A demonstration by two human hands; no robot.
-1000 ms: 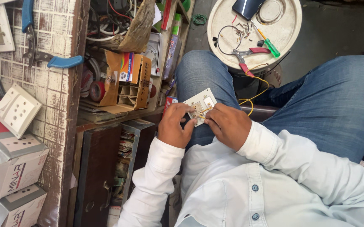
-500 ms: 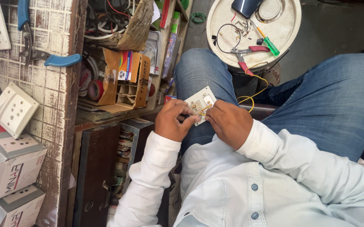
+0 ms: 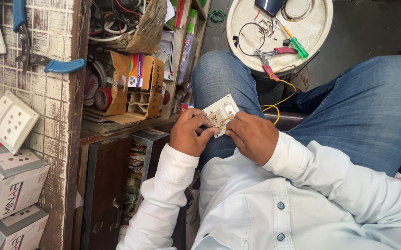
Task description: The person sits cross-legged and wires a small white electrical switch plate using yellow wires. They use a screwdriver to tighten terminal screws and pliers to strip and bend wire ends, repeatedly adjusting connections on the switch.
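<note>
- Left hand (image 3: 190,135) curled round the near left edge of a small white switch plate (image 3: 220,113), fingers pinching it tight.
- Right hand (image 3: 252,137) closed at the plate's near right edge, fingertips pinching a thin yellow wire (image 3: 274,107) against the plate.
- Switch plate held over the lap, just above the left knee in blue jeans (image 3: 367,106), back side up with little metal bits showing.
- Yellow wire looping away from the plate toward the round white tray (image 3: 316,34) in front of the knees.
- On the tray: red-handled pliers (image 3: 274,52), a green-handled screwdriver (image 3: 295,42), a black wire loop, a few tiny screws and a dark phone at the far edge.
- White shirt sleeves down to both wrists.
- To the left, a messy wooden shelf (image 3: 131,83) with cardboard boxes, rolls of tape and tangled wires.
- Further left, a tiled wall (image 3: 57,102) with blue-handled pliers (image 3: 38,58) lying on it.
- A white switch board (image 3: 11,121) resting near the wall, on top of grey and white boxes (image 3: 11,185).
- Both hands close together, nearly touching, with the plate between them.
</note>
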